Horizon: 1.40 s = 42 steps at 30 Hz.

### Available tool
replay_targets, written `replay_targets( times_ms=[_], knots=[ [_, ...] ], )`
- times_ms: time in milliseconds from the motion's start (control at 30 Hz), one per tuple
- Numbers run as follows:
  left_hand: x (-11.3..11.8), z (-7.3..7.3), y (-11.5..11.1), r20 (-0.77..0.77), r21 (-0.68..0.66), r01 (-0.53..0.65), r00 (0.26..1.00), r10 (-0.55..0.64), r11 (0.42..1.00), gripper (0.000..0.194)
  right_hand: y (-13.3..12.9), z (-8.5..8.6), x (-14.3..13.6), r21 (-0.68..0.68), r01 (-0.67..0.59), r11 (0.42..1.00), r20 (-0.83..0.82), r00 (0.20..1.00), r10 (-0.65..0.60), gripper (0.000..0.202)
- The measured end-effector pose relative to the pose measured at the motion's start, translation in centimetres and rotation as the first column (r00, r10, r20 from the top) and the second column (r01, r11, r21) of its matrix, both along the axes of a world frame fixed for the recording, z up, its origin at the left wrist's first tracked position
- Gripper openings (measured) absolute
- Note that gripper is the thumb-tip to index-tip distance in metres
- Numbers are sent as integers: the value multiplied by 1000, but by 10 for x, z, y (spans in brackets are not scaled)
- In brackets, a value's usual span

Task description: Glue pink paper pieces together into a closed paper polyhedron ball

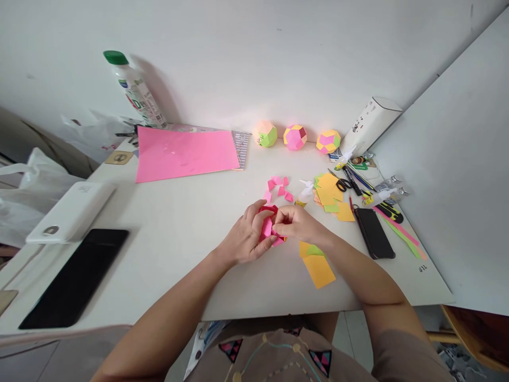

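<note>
My left hand (pixel 250 233) curves around a pink folded paper model (pixel 267 227), its fingers and thumb holding the sides. From the right, my right hand (pixel 296 225) pinches at the model's edge, thumb and forefinger together. Both hands partly cover the model, which shows pink and darker red faces. Just beyond the hands lie several small pink folded paper pieces (pixel 281 190). A glue bottle (pixel 305 193) with a white nozzle stands behind my right hand. Yellow and green paper sheets (pixel 319 269) rest on the table below my right wrist.
Three paper balls (pixel 295 137) sit along the wall. A stack of orange and green paper (pixel 329 192), scissors (pixel 342 184) and a black phone (pixel 374 233) lie right. Pink sheets (pixel 186 154), a tall bottle (pixel 141 95) and a black tablet (pixel 75 278) are left.
</note>
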State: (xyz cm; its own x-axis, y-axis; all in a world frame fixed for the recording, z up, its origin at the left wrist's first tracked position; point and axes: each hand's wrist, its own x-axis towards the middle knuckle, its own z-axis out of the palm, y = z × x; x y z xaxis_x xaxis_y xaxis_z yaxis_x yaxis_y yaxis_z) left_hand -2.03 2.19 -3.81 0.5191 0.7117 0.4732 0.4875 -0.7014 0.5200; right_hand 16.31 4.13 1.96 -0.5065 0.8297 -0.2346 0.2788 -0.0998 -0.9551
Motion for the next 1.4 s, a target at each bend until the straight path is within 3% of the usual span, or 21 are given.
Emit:
replay_targets(
  times_ms=[600, 1400],
  knots=[
    [0, 2, -1, -28, -8, -22, 999, 22, 1000, 46, 1, -1, 0, -27, -23, 999, -31, 999, 22, 13],
    [2, 0, -1, -17, 35, -26, 1000, 27, 999, 44, -1, 3, 0, -4, -61, 998, 85, 994, 61, 13]
  ],
)
